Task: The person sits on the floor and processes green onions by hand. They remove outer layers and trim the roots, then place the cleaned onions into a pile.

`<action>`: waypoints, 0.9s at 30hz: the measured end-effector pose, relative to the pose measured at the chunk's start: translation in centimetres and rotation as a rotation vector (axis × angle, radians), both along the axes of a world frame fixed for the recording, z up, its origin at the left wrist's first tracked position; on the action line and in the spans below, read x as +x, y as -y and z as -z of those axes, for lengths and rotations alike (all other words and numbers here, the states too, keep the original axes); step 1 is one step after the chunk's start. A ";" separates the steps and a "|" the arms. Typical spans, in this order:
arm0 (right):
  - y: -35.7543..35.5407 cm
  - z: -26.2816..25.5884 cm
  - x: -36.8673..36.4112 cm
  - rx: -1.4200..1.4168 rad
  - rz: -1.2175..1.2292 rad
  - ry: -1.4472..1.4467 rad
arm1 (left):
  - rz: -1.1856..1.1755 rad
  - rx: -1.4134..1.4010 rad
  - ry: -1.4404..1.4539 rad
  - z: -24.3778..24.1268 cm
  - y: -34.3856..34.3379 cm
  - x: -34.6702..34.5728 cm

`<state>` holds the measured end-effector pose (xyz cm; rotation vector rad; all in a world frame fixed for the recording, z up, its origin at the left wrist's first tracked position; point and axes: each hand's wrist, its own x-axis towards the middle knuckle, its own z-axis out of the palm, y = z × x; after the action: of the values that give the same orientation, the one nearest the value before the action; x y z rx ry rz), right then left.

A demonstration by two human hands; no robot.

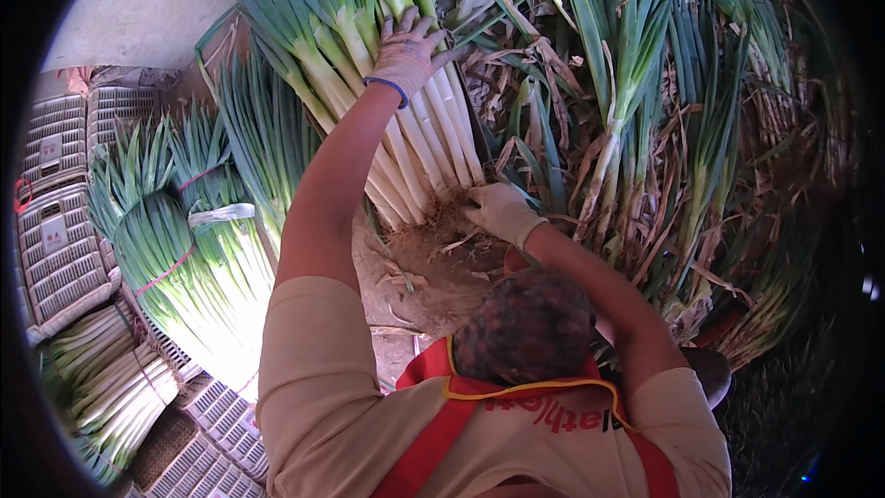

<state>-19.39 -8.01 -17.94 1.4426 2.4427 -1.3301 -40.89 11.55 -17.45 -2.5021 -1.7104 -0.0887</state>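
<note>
A fanned pile of large green onions (408, 152) lies before me, white stalks towards me and green leaves pointing away. My left hand (409, 55), in a soiled light glove with a blue cuff, rests spread on top where white turns to green. At the root ends, my right hand (506, 213), in a pale glove, has its fingertips against the brown, stringy roots (442, 207). Whether those fingers pinch anything is hidden. A dark edge shows under the pile's right side.
Tied green onion bundles (166, 249) stand on the left beside stacked plastic crates (59, 249). Another bundle (117, 387) lies lower left. Untrimmed green onions with dry leaves (622, 131) heap up on the right. My patterned knee (525, 325) rises in front of my red apron (429, 443).
</note>
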 end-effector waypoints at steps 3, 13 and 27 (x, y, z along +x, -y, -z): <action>-0.8 -2.1 0.0 0.094 0.048 0.075 | 0.018 0.012 -0.040 -0.1 -0.3 0.0; -1.1 -0.2 -3.0 0.457 0.075 0.268 | -0.055 0.073 -0.035 -2.3 -3.7 -2.2; -1.2 0.7 -2.6 0.382 0.132 0.234 | -0.230 0.238 0.124 -1.7 -6.5 -1.9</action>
<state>-21.97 -6.81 -18.69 1.7479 2.5719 -0.6760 -42.79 18.00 -15.72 -2.1576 -1.8958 -0.4091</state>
